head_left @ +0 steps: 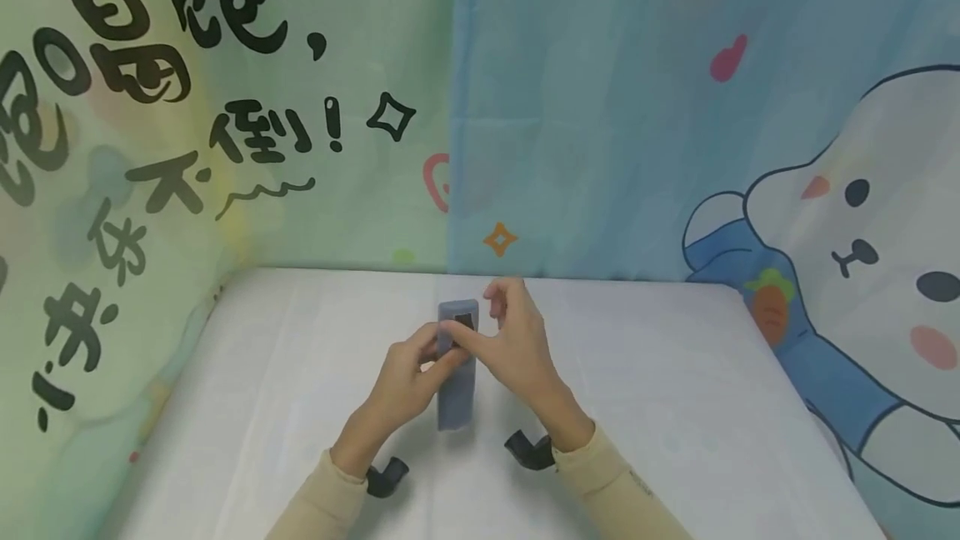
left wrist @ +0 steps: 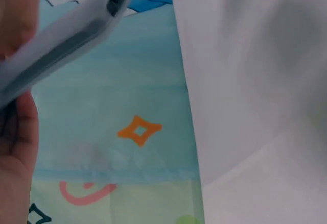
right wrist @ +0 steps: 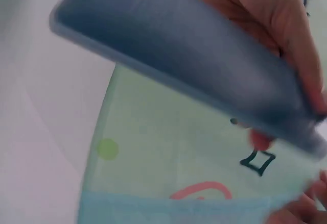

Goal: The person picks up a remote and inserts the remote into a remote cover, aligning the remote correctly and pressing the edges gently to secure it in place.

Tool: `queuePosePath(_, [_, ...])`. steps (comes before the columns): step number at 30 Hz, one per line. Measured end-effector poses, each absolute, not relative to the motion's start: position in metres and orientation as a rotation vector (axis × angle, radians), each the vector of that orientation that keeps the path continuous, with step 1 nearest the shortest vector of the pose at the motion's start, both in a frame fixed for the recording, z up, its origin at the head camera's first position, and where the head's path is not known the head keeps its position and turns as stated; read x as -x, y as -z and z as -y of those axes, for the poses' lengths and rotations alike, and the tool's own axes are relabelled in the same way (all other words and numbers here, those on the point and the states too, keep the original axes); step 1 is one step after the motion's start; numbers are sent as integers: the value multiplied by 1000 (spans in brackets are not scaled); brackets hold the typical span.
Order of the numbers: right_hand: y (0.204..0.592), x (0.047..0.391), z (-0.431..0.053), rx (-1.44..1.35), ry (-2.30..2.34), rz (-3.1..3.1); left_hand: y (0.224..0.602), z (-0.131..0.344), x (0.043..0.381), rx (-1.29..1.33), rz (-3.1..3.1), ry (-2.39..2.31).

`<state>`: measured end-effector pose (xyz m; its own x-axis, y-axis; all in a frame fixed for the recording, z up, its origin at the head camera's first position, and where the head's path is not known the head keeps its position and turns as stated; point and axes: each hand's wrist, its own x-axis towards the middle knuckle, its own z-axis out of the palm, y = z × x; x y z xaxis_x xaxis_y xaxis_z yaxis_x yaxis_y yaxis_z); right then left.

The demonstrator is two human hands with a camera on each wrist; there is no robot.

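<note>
My left hand grips a long, slim grey-blue object by its sides, thumb across the front. The object stands lengthwise away from me, with a dark rectangular patch near its far end. The right hand lays its thumb over that patch, while its other fingers stay raised beside the far end, apart from the object. In the left wrist view the object's narrow edge shows, with a dark slot at its tip. The right wrist view shows its smooth broad face, blurred, with the left hand's fingers behind it.
A white cloth-covered table lies beneath both hands. Behind it hangs a printed curtain with lettering and a cartoon animal. A black curved piece sits at the left wrist, and another black piece at the right.
</note>
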<state>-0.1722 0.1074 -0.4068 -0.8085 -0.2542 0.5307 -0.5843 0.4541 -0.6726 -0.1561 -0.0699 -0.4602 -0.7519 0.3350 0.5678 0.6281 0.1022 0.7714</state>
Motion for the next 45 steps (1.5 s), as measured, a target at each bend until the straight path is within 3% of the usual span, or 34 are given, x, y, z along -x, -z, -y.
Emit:
queuePosePath(8, [411, 184, -118, -1148, -2025, 2335, 453, 77, 153, 1141, 2149, 2132])
queuePosePath(15, [412, 183, -116, -1030, -2099, 2290, 446, 76, 159, 1150, 2132, 2275])
queuePosePath(27, [402, 191, -106, -476, -2283, 2421, 451, 67, 152, 972, 2344, 2457])
queuePosePath(45, [402, 192, -112, -675, -2190, 2516, 442, 77, 154, 965, 2496, 2267])
